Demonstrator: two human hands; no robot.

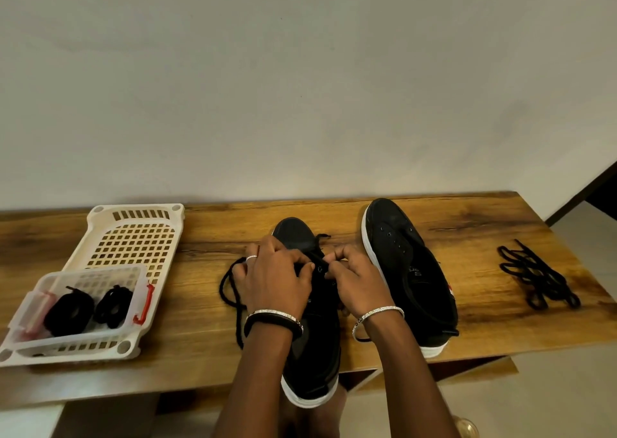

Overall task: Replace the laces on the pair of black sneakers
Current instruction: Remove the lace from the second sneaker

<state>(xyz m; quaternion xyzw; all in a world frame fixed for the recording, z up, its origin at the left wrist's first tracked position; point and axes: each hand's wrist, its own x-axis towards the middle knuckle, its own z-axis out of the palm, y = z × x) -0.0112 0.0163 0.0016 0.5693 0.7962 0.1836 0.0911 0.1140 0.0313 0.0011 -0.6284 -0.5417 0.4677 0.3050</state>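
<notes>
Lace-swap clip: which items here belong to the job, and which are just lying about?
Job: black white-soled sneaker at centre; black lace threaded in it; unlaced black sneaker beside it; loose black laces at far right; coiled black laces in clear box.
Lying about: white perforated plastic tray.

Wooden table against a plain wall.
The dark-grained tabletop (pixel 207 227) meets a bare off-white wall (pixel 300 70) along its far edge; beyond its right edge are pale floor (pixel 581 247) and dark trim (pixel 597 187).
</notes>
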